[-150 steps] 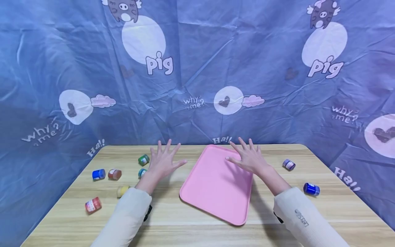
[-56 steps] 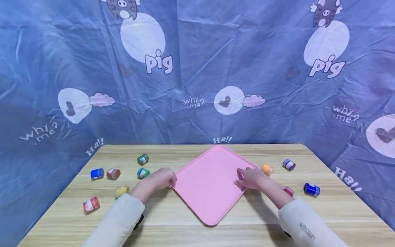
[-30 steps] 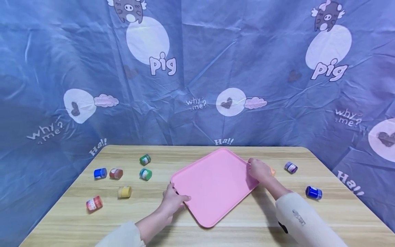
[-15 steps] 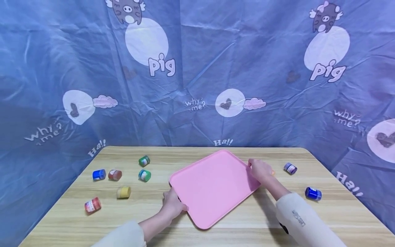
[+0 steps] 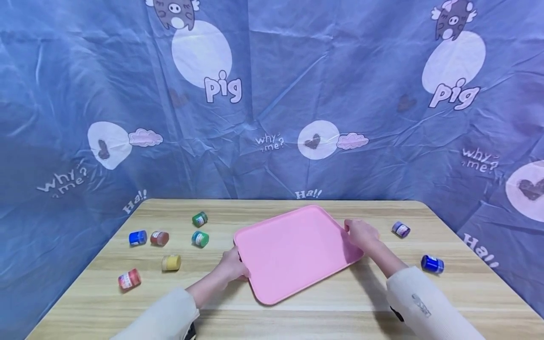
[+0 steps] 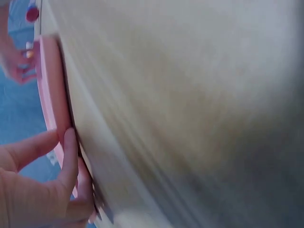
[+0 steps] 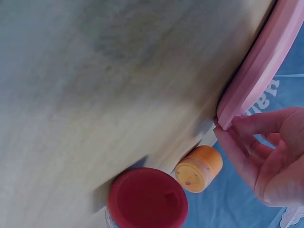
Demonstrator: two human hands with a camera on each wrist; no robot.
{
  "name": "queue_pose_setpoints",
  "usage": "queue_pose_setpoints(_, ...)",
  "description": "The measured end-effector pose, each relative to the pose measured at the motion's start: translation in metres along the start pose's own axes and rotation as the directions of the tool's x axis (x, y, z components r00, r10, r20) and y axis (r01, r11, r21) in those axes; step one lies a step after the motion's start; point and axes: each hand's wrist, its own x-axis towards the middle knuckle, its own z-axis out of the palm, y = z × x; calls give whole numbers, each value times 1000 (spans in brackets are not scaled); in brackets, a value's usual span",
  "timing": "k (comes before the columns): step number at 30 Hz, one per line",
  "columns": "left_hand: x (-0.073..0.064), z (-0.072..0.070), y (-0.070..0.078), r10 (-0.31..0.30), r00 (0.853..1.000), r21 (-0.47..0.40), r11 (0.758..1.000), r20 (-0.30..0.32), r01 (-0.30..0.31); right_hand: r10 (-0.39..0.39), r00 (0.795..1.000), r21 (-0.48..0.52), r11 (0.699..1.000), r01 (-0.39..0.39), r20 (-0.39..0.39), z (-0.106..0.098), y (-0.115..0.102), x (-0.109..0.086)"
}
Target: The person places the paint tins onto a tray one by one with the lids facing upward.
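Pink tray (image 5: 293, 257) held two-handed, mid-tabletop (image 5: 323, 316).
Red jar (image 5: 129, 279) near the tabletop's left edge; left hand (image 5: 231, 265) pinches the tray's left rim, fingers partly hidden; right hand (image 5: 363, 235) pinches its right rim, almost covering an orange jar (image 7: 202, 166) in the head view.

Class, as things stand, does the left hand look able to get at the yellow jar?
Probably yes, if it lets go first: the left hand grips the edge of the pink tray, but only bare tabletop shows between it and the yellow jar.
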Motion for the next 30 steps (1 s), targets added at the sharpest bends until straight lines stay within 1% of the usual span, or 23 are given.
queue_pose_setpoints(2, 5, -3, -1, -13, 1000, -30, 999, 28, 14, 0, 1000, -1, 1000, 0, -1, -1, 0, -3)
queue_pose_setpoints(3, 7, -4, -1, -18, 999, -31, 999, 36, 19, 2, 1000, -1, 1000, -2, -4, -1, 0, -5)
queue_pose_setpoints(10, 21, -14, -1, -37, 997, 5, 999, 73, 36, 5, 1000, 12, 1000, -5, -15, -5, -4, -13)
queue_pose_setpoints(13, 24, -17, -2, -59, 994, 3, 998, 93, 59, -3, 1000, 8, 1000, 3, 3, -6, -6, -16)
queue_pose_setpoints(16, 24, -19, -1, -75, 990, 22, 997, 121, 73, -6, 1000, 11, 1000, 6, 20, -7, -6, -19)
queue_pose_setpoints(20, 24, -20, 2, -64, 986, 67, 996, 154, 55, -2, 1000, 18, 1000, 1, 28, -8, -4, -24)
queue_pose_setpoints(22, 24, -20, 3, -65, 985, 72, 996, 162, 54, -2, 999, 27, 1000, 1, 35, -7, -2, -27)
queue_pose_setpoints(26, 24, -22, -1, -80, 984, 35, 997, 162, 75, -26, 999, 51, 998, 24, 39, -6, -2, -30)
queue_pose_setpoints(30, 24, -29, -8, -100, 985, -41, 993, 142, 107, -67, 998, 61, 996, 65, 21, -4, -4, -30)
